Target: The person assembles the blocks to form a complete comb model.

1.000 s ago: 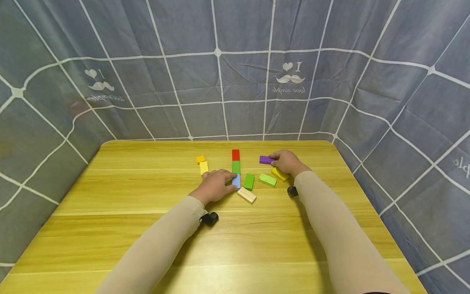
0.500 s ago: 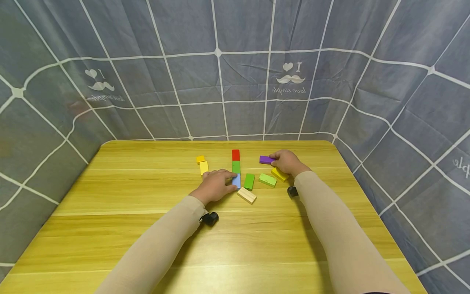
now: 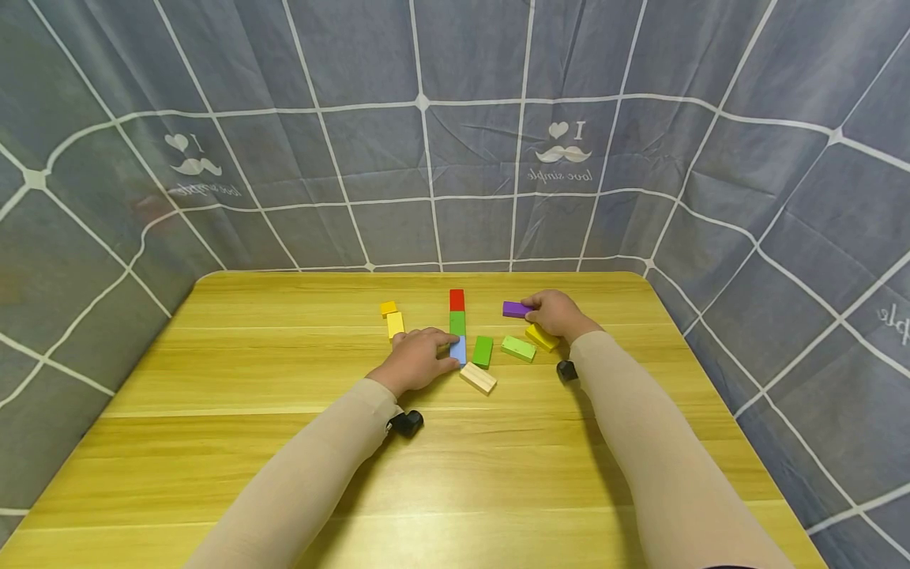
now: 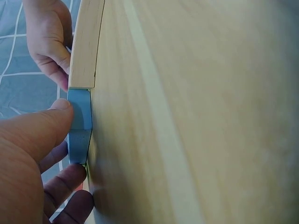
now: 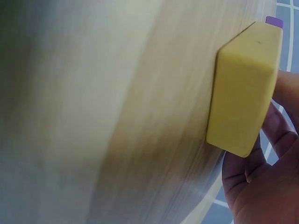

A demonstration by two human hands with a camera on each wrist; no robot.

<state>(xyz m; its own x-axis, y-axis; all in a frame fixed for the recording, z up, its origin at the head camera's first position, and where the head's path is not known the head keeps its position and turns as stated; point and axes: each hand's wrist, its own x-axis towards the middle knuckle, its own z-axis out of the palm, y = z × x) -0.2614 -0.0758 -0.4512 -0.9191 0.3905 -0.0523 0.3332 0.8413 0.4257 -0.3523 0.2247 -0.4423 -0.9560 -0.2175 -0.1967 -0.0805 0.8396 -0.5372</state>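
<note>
Head view: on a wood-grain desk (image 3: 284,442), at far left, a small orange wooden block (image 3: 387,307) lies just beside a pale yellow rectangular wooden block (image 3: 395,325); the latter's near end is close to the left hand.

The left hand (image 3: 415,358) has its thumb and fingers partly spread and curved, holding the blue rectangular wooden block (image 3: 458,351) lightly between them. The blue block forms the near end of a straight row, with a mid-green wooden block (image 3: 457,322) in the middle and a red wooden block (image 3: 456,300) at the far end.

Right of the row, a plain unpainted wooden block (image 3: 479,378) lies askew at the blue block's near end; contact cannot be confirmed. Next come a darker green wooden block (image 3: 483,352) and a lime-green wooden block (image 3: 519,348), apart from each other.

Farther back, a purple rectangular wooden block (image 3: 516,309) has its right end pinched between thumb and fingers of the right hand (image 3: 558,314), nearly closed. A deep yellow wooden block (image 3: 542,338) lies just beneath that hand.

Assessment: the step in hand appears to be gripping the purple block while steadying the row. Moving it would call for a firm pinch, clearance from the deep yellow block, and the left hand keeping the row straight.
</note>
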